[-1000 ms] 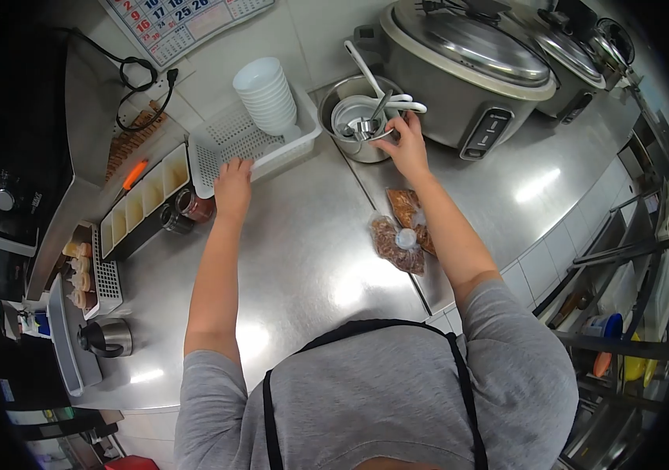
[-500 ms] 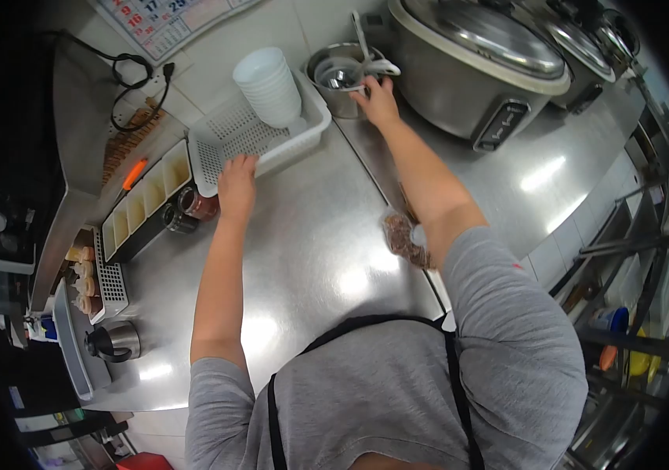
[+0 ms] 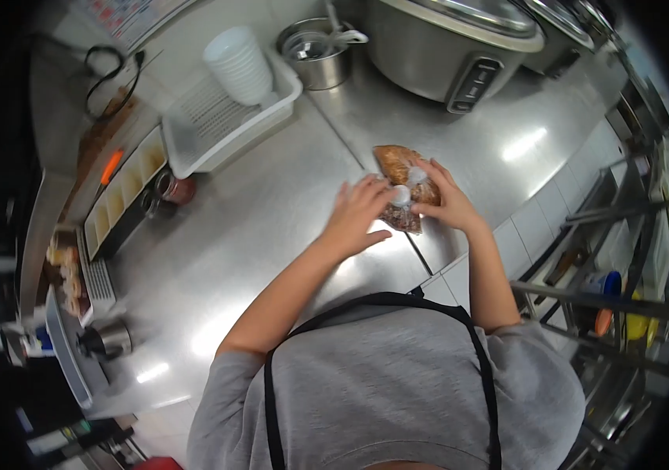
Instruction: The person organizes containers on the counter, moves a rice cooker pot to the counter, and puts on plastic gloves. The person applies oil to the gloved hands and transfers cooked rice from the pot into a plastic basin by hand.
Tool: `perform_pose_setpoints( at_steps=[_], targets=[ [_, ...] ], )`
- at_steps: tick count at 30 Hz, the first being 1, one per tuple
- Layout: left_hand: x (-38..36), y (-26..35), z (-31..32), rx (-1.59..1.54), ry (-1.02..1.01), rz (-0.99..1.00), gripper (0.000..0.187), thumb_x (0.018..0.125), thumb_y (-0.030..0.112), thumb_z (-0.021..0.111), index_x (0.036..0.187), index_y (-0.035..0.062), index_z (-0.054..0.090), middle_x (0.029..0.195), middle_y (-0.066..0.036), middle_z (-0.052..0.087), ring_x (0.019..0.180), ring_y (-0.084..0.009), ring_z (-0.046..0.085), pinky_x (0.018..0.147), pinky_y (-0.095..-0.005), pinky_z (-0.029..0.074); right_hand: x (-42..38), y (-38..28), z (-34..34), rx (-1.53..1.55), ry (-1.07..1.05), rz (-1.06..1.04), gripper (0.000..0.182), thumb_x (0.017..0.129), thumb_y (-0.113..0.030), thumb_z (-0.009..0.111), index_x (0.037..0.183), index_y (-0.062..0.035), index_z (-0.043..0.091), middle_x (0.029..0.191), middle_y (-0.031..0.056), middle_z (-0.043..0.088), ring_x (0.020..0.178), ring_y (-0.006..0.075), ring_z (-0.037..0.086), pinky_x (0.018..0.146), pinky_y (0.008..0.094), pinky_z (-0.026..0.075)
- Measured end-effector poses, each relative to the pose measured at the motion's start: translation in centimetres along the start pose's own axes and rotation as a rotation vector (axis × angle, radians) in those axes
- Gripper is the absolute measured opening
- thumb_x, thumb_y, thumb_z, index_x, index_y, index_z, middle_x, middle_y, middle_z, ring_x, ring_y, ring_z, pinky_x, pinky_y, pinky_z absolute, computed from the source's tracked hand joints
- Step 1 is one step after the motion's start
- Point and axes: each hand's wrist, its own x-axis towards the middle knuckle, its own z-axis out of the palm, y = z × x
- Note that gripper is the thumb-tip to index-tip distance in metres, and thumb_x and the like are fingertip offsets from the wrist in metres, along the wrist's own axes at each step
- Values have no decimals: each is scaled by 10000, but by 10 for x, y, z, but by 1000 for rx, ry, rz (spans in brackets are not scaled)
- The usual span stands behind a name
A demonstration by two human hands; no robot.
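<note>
Head view: both hands down on two tied bags of brown food on steel counter, left hand with fingers spread over nearer bag, right hand curled around farther bag, knots apparently not yet undone, neither lifted.

The two tied bags are clear with brown contents and white knotted tops. Left of them, the steel counter is silvery grey; beyond it, the basket and stacked bowls are white. The apron straps are black over a grey shirt.
</note>
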Motion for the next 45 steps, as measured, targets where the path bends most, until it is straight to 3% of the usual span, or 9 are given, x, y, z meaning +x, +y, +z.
perform_pose_setpoints(
  at_steps=[6, 9, 13, 22, 29, 31, 34, 40, 45],
  targets=[
    [-3, -16, 17, 56, -102, -253, 677, 669, 308, 740, 1248, 90, 464, 1161, -74, 555, 1172, -275, 439, 926, -467, 355, 20, 30, 23, -66, 197, -117, 378, 752, -81, 668, 1096, -44, 517, 1071, 162, 534, 986, 311, 529, 844, 378, 433],
    [-35, -31, 4, 21, 118, -337, 562, 689, 298, 737, 1134, 51, 498, 967, -94, 613, 941, -282, 555, 794, -452, 418, 28, 20, 30, 7, 195, -99, 306, 760, -27, 643, 1038, -35, 517, 989, 125, 545, 924, 262, 546, 822, 360, 436],
    [-123, -78, -38, -583, 526, -967, 406, 795, 323, 697, 984, 30, 490, 833, -129, 607, 661, -165, 603, 527, -297, 465, 35, -43, 69, 346, 57, -47, 244, 805, -29, 626, 1019, -41, 510, 916, 58, 546, 834, 144, 554, 739, 276, 457],
    [-326, -163, -139, -656, 1445, -1039, 555, 811, 246, 703, 1182, -12, 381, 889, -73, 603, 796, -126, 597, 676, -244, 471, 72, -185, 278, 630, -330, -138, 266, 853, -177, 637, 1034, -33, 506, 879, 51, 559, 803, 113, 528, 724, 254, 449],
    [-378, -218, -141, -523, 1252, -1213, 747, 755, 388, 733, 1236, -37, 352, 1071, -173, 546, 948, -219, 559, 766, -314, 461, 89, -276, 386, 667, -528, -225, 365, 854, -264, 632, 1091, -23, 492, 1077, 135, 551, 988, 202, 548, 847, 296, 440],
    [-367, -218, -132, 168, 920, -1284, 919, 660, 530, 749, 1295, 8, 339, 1270, -238, 390, 1150, -346, 420, 905, -437, 399, 95, -269, 401, 172, -704, -637, 373, 821, -249, 659, 1095, -44, 509, 1187, 181, 503, 1086, 270, 522, 903, 331, 430],
    [-343, -204, -134, 278, 709, -1172, 956, 580, 546, 770, 1303, 61, 376, 1370, -258, 236, 1240, -435, 262, 983, -516, 308, 78, -236, 389, 187, -736, -646, 324, 793, -185, 664, 1065, -61, 540, 1257, 189, 468, 1139, 327, 479, 942, 374, 411],
    [-362, -282, -128, 276, 1088, -1061, 356, 740, 197, 658, 990, -35, 556, 1124, -234, 438, 986, -361, 482, 861, -405, 409, 24, -177, 313, 58, -508, -681, 250, 776, -85, 632, 1014, -55, 563, 1314, 146, 451, 1164, 326, 456, 968, 391, 390],
    [-372, -323, -141, 348, 1252, -834, 313, 787, 195, 598, 960, -62, 556, 1056, -207, 448, 909, -305, 497, 751, -359, 446, -23, -142, 250, 17, -447, -501, 247, 807, -109, 616, 1044, -73, 555, 1327, 132, 438, 1205, 307, 426, 990, 392, 372]
  ],
)
